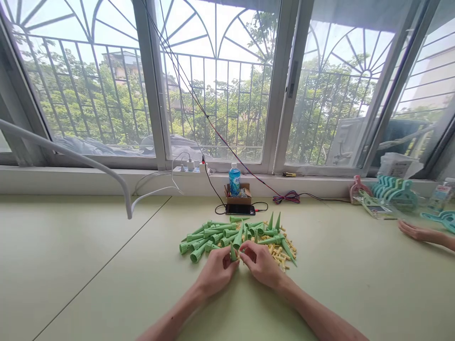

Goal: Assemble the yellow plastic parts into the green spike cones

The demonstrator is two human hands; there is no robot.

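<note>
My left hand is closed around a green plastic cone-shaped spike, its tip pointing up. Right beside it, my right hand pinches at the spike's side; a small pale piece seems to sit between the fingertips, too small to make out. Beyond both hands lies a heap of hollow green spikes, most on their sides and a few upright. Small yellow plastic pieces are scattered under and to the right of the heap.
Behind the heap are a phone with cables and a cardboard box by a blue bottle. Teal hangers stand at the right, where another person's hand rests. A white curved arm hangs at left.
</note>
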